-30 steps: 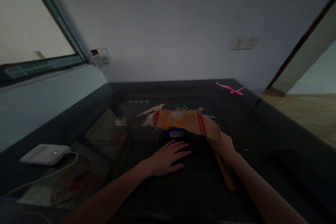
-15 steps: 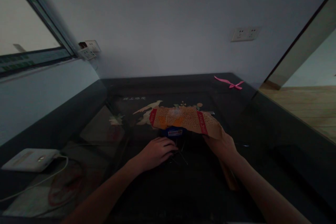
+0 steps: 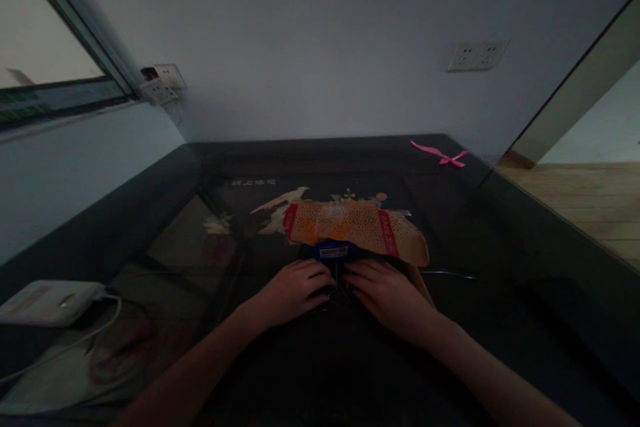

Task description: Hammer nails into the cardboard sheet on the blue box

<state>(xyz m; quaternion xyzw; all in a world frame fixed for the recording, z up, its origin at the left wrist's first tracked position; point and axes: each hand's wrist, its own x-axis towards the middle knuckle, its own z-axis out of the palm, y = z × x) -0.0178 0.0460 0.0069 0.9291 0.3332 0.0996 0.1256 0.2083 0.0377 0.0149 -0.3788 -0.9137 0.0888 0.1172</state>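
Note:
An orange dotted sheet with red bands point(image 3: 357, 232) lies across a small blue thing with a white label point(image 3: 333, 252) on the dark glass-topped table point(image 3: 500, 267). My left hand point(image 3: 295, 287) rests just in front of the blue thing, with its fingers curled in a pinch. My right hand point(image 3: 387, 293) is beside it, fingers close together and pointing left. The fingertips of both hands meet over some thin dark strands point(image 3: 340, 292) that I cannot make out. A brown strip point(image 3: 419, 280) shows just behind my right hand.
A white box with a cable point(image 3: 47, 301) sits at the table's left edge. A pink ribbon point(image 3: 440, 155) lies at the far right corner. Wall sockets point(image 3: 475, 55) are on the back wall and more sockets point(image 3: 160, 83) by the window. A bird picture point(image 3: 280, 200) lies under the glass.
My right hand let go of the orange sheet's right end and came in beside the left. My left hand curled from flat into a pinch. The sheet stayed put.

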